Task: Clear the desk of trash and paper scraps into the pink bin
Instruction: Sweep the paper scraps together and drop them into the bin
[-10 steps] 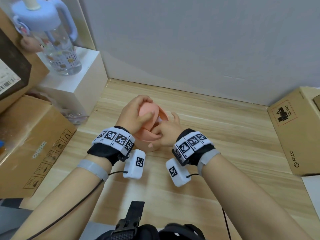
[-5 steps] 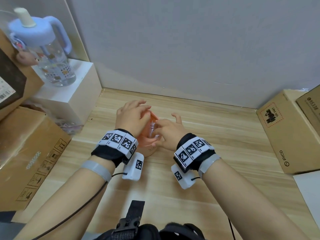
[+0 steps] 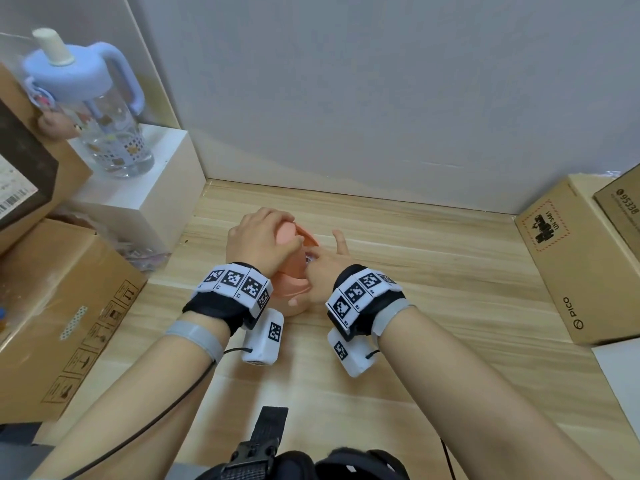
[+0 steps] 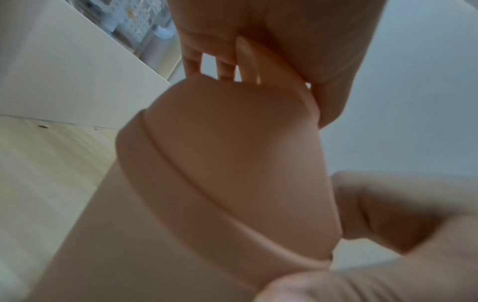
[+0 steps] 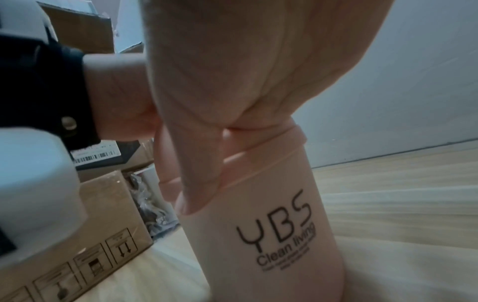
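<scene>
Two hands at one pink bin (image 3: 294, 292), mid-surface (image 3: 433, 289). Left hand (image 3: 258, 242) curled over swing lid (image 3: 287, 233), holding it tilted open. Right hand (image 3: 323, 268) at bin mouth; whether it pinches scrap, cannot tell. Best practice, as judged: keep lid tipped, steady bin, release only inside opening. Count: one water bottle (image 3: 100, 112); loose scraps on surface: none seen.

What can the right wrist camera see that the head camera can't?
Only the right wrist view shows the black letters YBS Clean living printed on the side of the pink bin.

Only the head view shows the blue-lidded bottle, and the left hand holding the lid tilted up.

Both show the bin on the wooden desk and the right hand at its rim.
</scene>
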Demonstrator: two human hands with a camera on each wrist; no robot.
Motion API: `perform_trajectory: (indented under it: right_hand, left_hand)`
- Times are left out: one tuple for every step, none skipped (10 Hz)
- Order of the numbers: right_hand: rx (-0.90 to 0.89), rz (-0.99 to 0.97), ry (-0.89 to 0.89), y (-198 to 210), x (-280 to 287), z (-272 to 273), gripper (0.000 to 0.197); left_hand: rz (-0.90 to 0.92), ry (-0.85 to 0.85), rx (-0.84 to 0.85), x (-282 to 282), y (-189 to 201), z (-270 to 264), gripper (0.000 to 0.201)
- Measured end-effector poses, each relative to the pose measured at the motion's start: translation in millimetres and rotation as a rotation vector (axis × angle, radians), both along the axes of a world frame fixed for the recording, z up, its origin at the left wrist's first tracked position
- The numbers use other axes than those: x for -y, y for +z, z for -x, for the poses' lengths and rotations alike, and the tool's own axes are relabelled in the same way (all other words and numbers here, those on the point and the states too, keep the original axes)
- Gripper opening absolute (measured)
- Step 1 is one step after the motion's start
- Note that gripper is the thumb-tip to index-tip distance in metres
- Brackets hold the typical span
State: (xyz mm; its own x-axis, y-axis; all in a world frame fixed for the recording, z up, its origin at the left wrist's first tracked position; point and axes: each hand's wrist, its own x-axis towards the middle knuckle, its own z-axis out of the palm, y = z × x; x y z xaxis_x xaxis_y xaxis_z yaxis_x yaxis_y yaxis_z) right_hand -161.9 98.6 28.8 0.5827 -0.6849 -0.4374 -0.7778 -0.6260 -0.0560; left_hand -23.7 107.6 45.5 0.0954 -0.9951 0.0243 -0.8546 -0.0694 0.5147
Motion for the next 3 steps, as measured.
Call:
perform_trajectory:
  right_hand:
    - [0.053, 0.051, 0.012, 12, 0, 7, 0.047]
    - [0.162, 0.141, -0.001, 24, -3, 18, 0.031]
    - [0.294, 0.184, -0.081, 32, 0, 28, 0.023]
  left_hand:
    - [0.007, -0.026, 0.028, 0, -3, -1, 0.036]
    - [-0.006, -0.030, -0.002, 0, -6, -1, 0.041]
    - [0.014, -0.019, -0.055, -2, -6, 1, 0.053]
